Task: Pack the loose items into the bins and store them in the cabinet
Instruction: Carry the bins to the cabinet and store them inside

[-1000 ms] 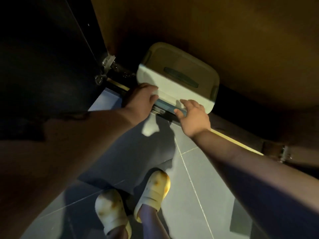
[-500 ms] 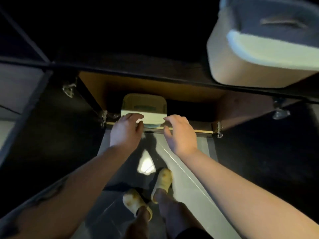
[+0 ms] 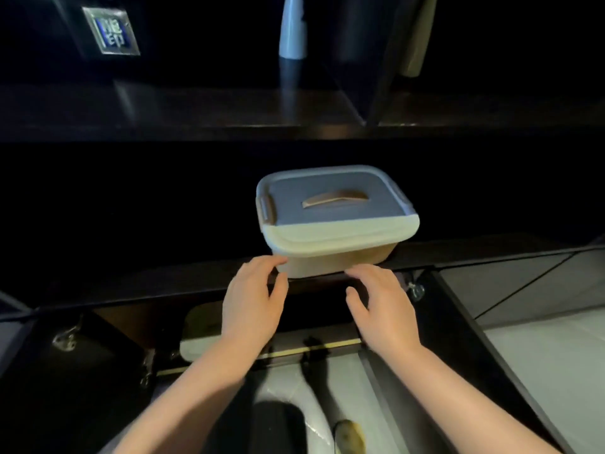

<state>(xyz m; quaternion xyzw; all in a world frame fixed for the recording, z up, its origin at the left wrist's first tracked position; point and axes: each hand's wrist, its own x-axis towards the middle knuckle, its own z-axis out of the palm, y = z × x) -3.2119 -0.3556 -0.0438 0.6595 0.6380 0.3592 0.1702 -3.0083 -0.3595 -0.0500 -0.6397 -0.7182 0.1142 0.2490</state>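
Note:
A cream bin with a blue-grey lid (image 3: 334, 217) stands on the dark counter (image 3: 163, 280) above the open cabinet. My left hand (image 3: 253, 303) and my right hand (image 3: 383, 306) are raised just in front of its base, fingers spread and relaxed, holding nothing. The left fingertips are close to the bin's lower left corner. A second bin (image 3: 199, 335) sits inside the cabinet below, largely hidden by my left forearm.
Both cabinet doors (image 3: 82, 388) stand open left and right, with hinges showing. A white bottle (image 3: 293, 27) and a framed sign (image 3: 111, 31) stand on the shelf behind. Tiled floor (image 3: 540, 371) and my shoes lie below.
My hands left the bin in the cabinet and rose toward the bin on the counter. The view lifted from the cabinet floor to the counter.

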